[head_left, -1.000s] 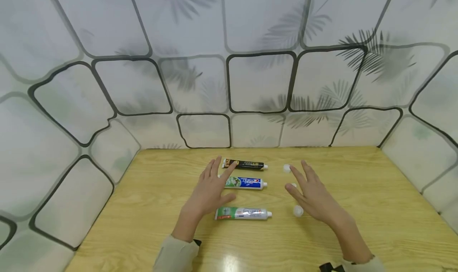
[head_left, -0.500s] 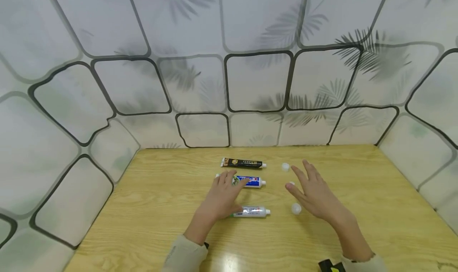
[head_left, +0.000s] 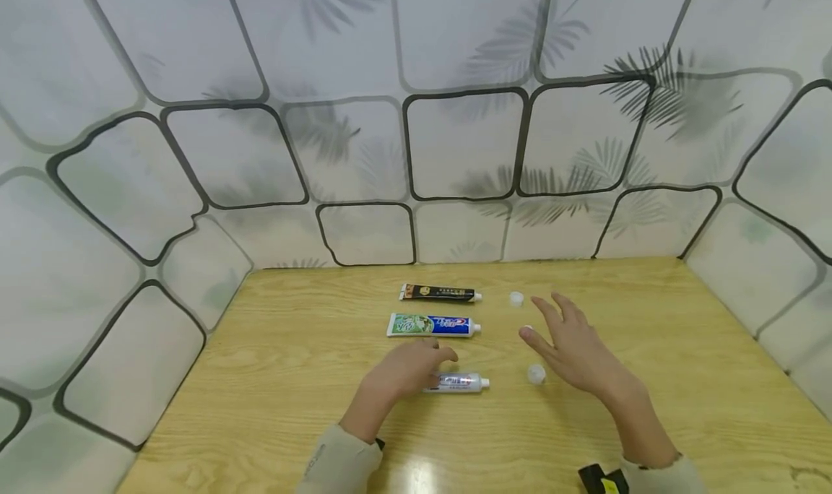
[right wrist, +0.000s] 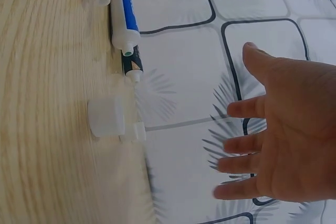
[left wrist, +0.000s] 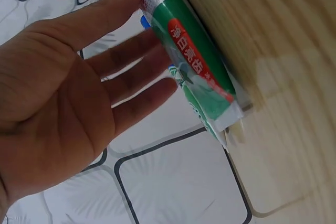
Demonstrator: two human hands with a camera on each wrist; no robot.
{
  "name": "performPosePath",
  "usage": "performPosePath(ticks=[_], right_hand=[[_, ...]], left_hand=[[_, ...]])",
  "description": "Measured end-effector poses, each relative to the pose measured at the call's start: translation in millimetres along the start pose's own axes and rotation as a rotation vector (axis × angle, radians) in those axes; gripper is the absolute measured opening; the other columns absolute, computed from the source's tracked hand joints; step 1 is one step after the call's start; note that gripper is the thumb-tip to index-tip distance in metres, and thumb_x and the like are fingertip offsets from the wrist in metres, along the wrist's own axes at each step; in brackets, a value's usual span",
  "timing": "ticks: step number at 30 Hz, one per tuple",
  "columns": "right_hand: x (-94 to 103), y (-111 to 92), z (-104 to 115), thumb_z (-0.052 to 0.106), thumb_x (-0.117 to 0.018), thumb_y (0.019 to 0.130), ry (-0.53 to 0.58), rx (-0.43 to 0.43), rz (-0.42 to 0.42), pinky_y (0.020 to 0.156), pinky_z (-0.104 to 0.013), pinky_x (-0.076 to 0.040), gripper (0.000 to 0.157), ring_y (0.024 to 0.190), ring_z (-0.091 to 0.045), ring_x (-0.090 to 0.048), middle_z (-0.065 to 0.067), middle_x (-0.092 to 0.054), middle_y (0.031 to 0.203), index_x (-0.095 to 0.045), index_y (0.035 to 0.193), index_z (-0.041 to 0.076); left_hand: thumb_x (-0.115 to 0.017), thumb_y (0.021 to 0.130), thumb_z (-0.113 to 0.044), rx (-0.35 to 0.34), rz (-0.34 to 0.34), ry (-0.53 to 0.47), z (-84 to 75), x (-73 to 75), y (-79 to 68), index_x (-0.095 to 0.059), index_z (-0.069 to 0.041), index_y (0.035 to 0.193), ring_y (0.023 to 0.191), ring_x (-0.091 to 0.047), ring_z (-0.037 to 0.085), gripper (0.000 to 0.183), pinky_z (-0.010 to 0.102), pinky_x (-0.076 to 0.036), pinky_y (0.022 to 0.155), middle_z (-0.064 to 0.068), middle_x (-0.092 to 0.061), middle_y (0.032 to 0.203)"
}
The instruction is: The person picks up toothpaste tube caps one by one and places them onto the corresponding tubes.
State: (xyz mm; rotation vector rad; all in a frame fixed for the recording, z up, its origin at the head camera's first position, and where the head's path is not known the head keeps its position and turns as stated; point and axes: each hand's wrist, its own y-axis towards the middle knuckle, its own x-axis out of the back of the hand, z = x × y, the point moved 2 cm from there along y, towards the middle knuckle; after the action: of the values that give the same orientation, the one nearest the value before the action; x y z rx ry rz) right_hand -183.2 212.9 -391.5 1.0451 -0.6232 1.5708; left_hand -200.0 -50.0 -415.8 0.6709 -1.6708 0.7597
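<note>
My left hand [head_left: 409, 367] is at the nearest toothpaste tube [head_left: 458, 383], silver with a green end [left wrist: 197, 61]. Its thumb meets the tube's edge in the left wrist view, while the other fingers are loosely bent on the far side; firm contact there cannot be made out. Farther back lie a blue-and-green toothpaste tube [head_left: 432, 326] and a black toothpaste tube [head_left: 438, 293], nozzles to the right and uncapped. My right hand [head_left: 581, 353] hovers with spread fingers beside three white caps: a near cap [head_left: 536, 374], a partly hidden middle cap [head_left: 528, 328] and a far cap [head_left: 516, 299].
Everything lies on a wood-grain table [head_left: 279, 371]. A patterned cloth wall [head_left: 364, 154] encloses its back and sides. A dark strap piece [head_left: 601, 479] shows at the right sleeve.
My left hand has come down toward me and right, from over the two farther tubes to the nearest one, uncovering the others. The right hand stays almost still.
</note>
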Motion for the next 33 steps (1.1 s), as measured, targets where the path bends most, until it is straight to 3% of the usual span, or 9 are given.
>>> performPosePath(ticks=[5, 11, 18, 26, 30, 33], right_hand=[[-1.0, -0.2, -9.5, 0.055, -0.046, 0.101, 0.1, -0.095, 0.157, 0.093, -0.064, -0.042, 0.075, 0.124, -0.052, -0.045, -0.036, -0.036, 0.138, -0.034, 0.147, -0.004], [-4.2, -2.7, -25.8, 0.046, -0.068, 0.092, 0.195, -0.089, 0.295, 0.079, -0.047, -0.051, 0.072, 0.108, -0.038, -0.057, -0.027, -0.054, 0.123, -0.043, 0.138, -0.003], [-9.3, 0.1, -35.5, 0.033, -0.082, 0.083, 0.251, -0.045, 0.345, 0.071, -0.038, -0.046, 0.071, 0.087, -0.024, -0.055, -0.018, -0.057, 0.105, -0.043, 0.132, -0.001], [-15.7, 0.7, -38.0, 0.024, -0.084, 0.08, 0.254, 0.005, 0.392, 0.067, -0.034, -0.044, 0.062, 0.078, -0.021, -0.053, -0.012, -0.057, 0.094, -0.046, 0.124, 0.003], [-16.5, 1.2, -37.9, 0.021, -0.084, 0.078, 0.247, 0.009, 0.405, 0.066, -0.033, -0.043, 0.06, 0.076, -0.02, -0.052, -0.011, -0.057, 0.091, -0.047, 0.122, 0.004], [-17.6, 1.3, -38.2, 0.018, -0.084, 0.078, 0.246, 0.005, 0.407, 0.066, -0.033, -0.043, 0.058, 0.074, -0.019, -0.051, -0.009, -0.057, 0.088, -0.047, 0.12, 0.003]], left_hand=[[-0.063, 0.096, -0.008, -0.038, 0.05, -0.097, 1.1, -3.2, 1.4, -0.063, -0.021, 0.133, 0.109, -0.062, 0.014, 0.039, 0.03, -0.049, 0.095, -0.001, -0.067, 0.12], [-0.062, 0.097, -0.005, -0.048, 0.078, -0.162, 4.2, -6.3, 1.5, -0.063, -0.024, 0.133, 0.107, -0.061, 0.011, 0.041, 0.03, -0.048, 0.095, -0.002, -0.067, 0.118], [-0.065, 0.094, -0.003, -0.085, 0.117, -0.25, 10.4, -8.0, 1.4, -0.061, -0.028, 0.136, 0.091, -0.053, 0.007, 0.049, 0.025, -0.048, 0.086, -0.003, -0.058, 0.105], [-0.064, 0.095, -0.003, -0.166, 0.158, -0.282, 13.0, -9.1, 1.0, -0.056, -0.027, 0.141, 0.116, -0.057, 0.01, 0.052, 0.027, -0.046, 0.098, -0.003, -0.062, 0.125], [-0.063, 0.096, -0.004, -0.169, 0.177, -0.299, 12.7, -7.9, 1.0, -0.054, -0.03, 0.143, 0.118, -0.056, 0.01, 0.054, 0.028, -0.046, 0.099, -0.002, -0.061, 0.129], [-0.061, 0.097, -0.004, -0.163, 0.182, -0.298, 13.9, -7.6, 1.5, -0.052, -0.033, 0.143, 0.11, -0.056, 0.009, 0.055, 0.028, -0.047, 0.094, -0.001, -0.06, 0.125]])
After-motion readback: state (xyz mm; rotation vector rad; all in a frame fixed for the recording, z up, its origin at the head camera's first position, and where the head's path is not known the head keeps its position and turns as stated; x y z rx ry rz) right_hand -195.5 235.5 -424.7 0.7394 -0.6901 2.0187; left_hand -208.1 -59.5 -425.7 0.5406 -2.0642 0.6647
